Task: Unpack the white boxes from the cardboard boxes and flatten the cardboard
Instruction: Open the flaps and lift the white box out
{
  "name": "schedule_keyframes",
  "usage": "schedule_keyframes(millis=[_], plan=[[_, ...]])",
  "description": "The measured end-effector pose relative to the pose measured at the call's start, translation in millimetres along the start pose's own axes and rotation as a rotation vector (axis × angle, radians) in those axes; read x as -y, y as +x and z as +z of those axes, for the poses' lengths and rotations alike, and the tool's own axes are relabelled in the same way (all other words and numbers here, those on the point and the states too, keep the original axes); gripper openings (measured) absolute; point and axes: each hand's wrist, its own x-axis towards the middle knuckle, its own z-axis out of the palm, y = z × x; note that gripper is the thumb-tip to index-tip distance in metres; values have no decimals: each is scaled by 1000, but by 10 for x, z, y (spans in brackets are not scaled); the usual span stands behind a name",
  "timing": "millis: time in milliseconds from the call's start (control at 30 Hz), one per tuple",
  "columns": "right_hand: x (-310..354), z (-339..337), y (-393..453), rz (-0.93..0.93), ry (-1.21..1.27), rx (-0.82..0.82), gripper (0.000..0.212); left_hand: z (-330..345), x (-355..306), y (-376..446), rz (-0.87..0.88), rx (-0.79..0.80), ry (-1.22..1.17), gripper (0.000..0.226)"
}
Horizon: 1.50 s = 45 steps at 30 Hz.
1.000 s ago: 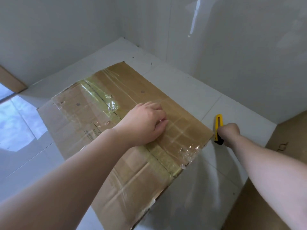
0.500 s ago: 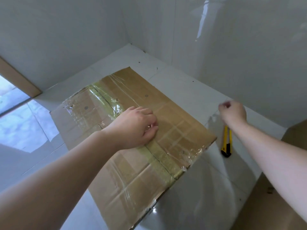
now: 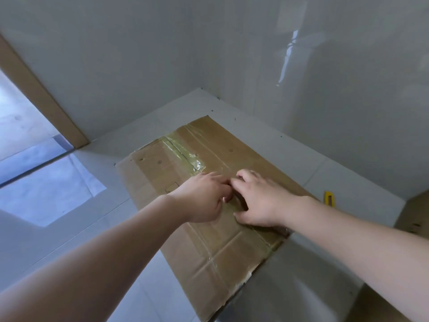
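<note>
A flattened cardboard box (image 3: pixel 216 259) lies on the white floor, with yellowish clear tape (image 3: pixel 185 154) along its seams. My left hand (image 3: pixel 204 196) rests on the middle of the cardboard, fingers curled down onto the taped seam with the thumb tucked near them. Whether it pinches any tape is hidden. Right beside it, my right hand (image 3: pixel 257 201) presses on the cardboard with spread fingers. The fingertips of both hands meet at the seam. No white boxes are in view.
A yellow utility knife (image 3: pixel 329 198) lies on the floor just past the cardboard's right edge. White walls form a corner close behind. More brown cardboard (image 3: pixel 415 212) stands at the right edge. A doorway with a wooden frame (image 3: pixel 39 94) opens at the left.
My right hand left the yellow knife on the floor and moved left onto the cardboard, next to my left hand. My left hand stayed on the seam. The view tilted up.
</note>
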Motion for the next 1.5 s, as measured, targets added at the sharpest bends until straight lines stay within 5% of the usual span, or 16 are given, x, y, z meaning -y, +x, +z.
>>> schedule_keyframes(millis=[233, 733, 833, 1000, 1100, 1200, 1367, 1500], plan=[[71, -66, -5, 89, 16, 102, 57, -5, -16, 33, 2, 20, 8, 23], [230, -447, -76, 19, -11, -13, 52, -373, -82, -60, -30, -71, -7, 10], [172, -709, -156, -5, -8, -74, 64, -644, -76, -264, -98, -20, 44, 15], [-209, -1047, -118, 84, -421, -299, 30, -1111, 16, -632, -359, 34, 87, 13], [-429, -971, 29, 187, -518, -323, 37, -1131, 97, -743, -551, 200, 208, 10], [-629, -765, 155, 265, -622, -270, 62, -1018, 191, -823, -647, 357, 216, 27], [-940, -455, 242, 393, -610, -129, 72, -797, 327, -1043, -804, 535, 271, 59], [-990, -193, 337, 415, -388, -47, 76, -349, 513, -1164, -1014, 394, 39, 90]])
